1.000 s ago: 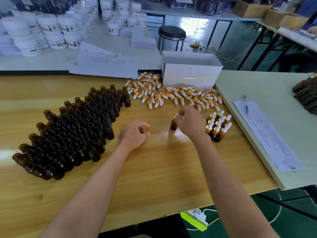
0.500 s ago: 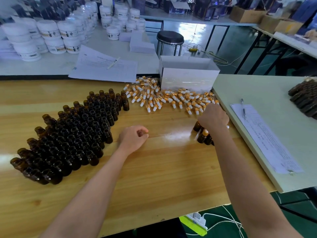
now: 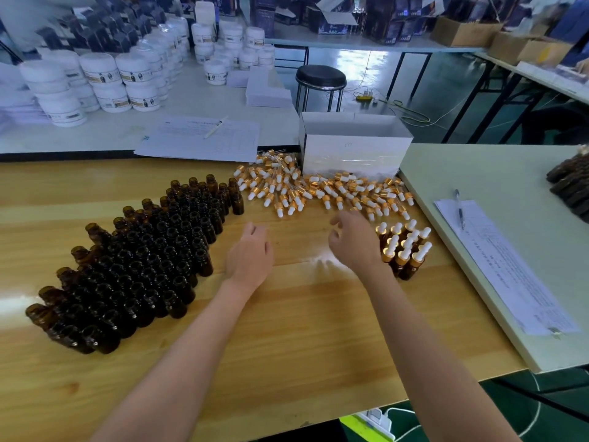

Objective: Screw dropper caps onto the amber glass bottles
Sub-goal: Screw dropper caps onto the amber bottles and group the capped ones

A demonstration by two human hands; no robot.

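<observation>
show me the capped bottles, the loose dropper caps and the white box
capped bottles (image 3: 404, 250), head view, middle of the cluster
loose dropper caps (image 3: 322, 190), head view, middle of the pile
white box (image 3: 350, 154), head view, its front wall

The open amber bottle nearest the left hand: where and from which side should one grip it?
Pinch the bottle round its body from the right: it stands upright at the block's edge, that side free, neighbours packed on its left.

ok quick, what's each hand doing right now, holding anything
Left hand: open, fingers relaxed, holding nothing.
Right hand: open, fingers loosely curled, holding nothing, beside the capped amber bottles.
</observation>
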